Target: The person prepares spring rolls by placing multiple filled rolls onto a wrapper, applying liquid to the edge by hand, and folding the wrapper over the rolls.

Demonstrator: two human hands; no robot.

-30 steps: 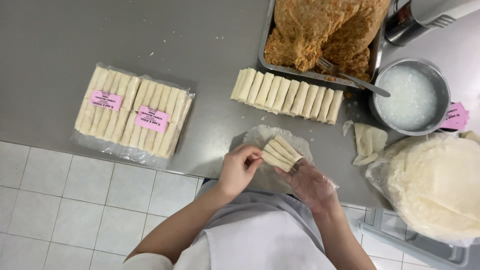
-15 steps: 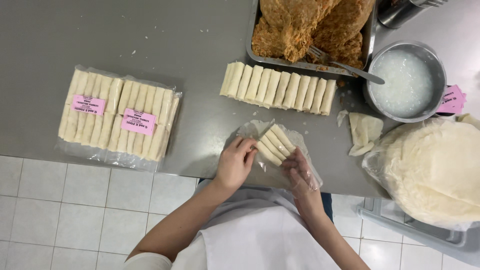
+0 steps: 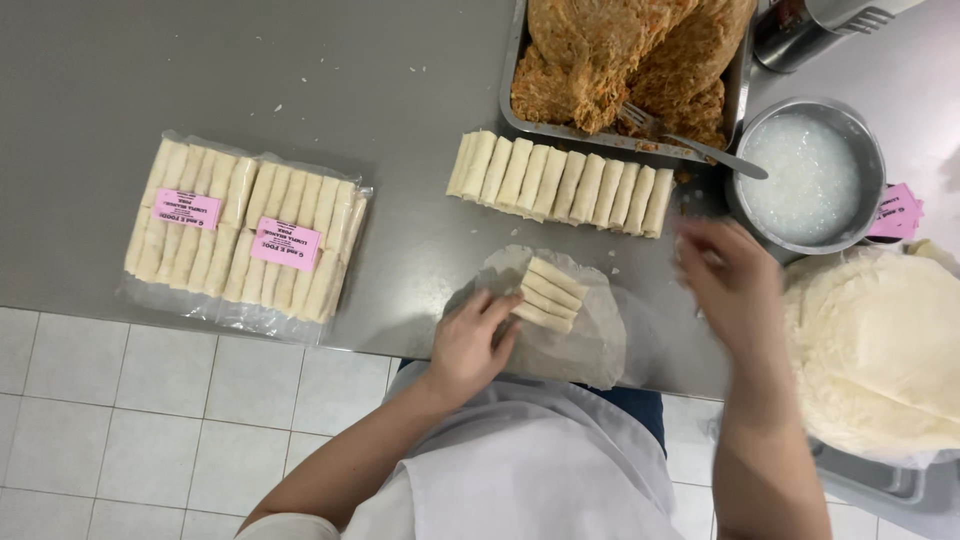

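Note:
My left hand (image 3: pixel 472 338) rests on a thin clear bag (image 3: pixel 580 345) lying on the grey steel counter (image 3: pixel 330 90), its fingertips against a short stack of pale spring rolls (image 3: pixel 548 294) inside the bag. My right hand (image 3: pixel 728 272) is blurred, empty, with fingers apart, hovering between the bag and a metal bowl of white paste (image 3: pixel 808 178). A row of several loose rolls (image 3: pixel 560 184) lies just beyond the bag.
A steel tray of shredded brown filling (image 3: pixel 625 65) with a fork (image 3: pixel 690 140) sits at the back. Two sealed packs of rolls with pink labels (image 3: pixel 240 232) lie at the left. A stack of round wrappers (image 3: pixel 880 350) is at the right, pink labels (image 3: pixel 897 212) beside the bowl.
My right hand has let go of the bag and moved right, towards the bowl. The left hand stays on the bag with the rolls, now lying flat on the counter.

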